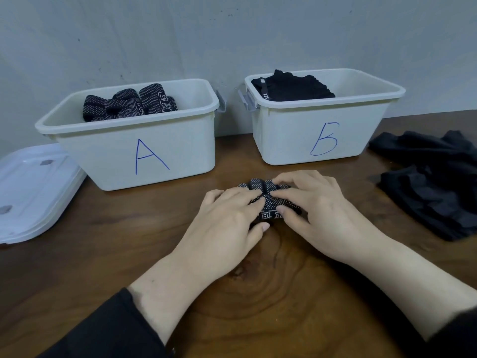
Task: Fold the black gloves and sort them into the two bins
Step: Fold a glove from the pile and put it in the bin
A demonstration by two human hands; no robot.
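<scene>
Head-worn view, forward-down, close over table (103, 254)

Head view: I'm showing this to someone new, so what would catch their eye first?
Probably the two hands, left hand and right hand, pressing a dotted black glove on the wooden table at centre. Behind stand two white bins: bin A on the left holding dotted gloves, bin B on the right holding plain black ones. A pile of plain black gloves lies at far right.

Both forearms reach forward over the table, dark sleeves pushed back from bare wrists. The left hand (229, 215) and right hand (313, 202) lie palm down, close together, fingers curled and nearly meeting, thumbs tucked beneath, gripping a dotted black glove (268, 193).
</scene>
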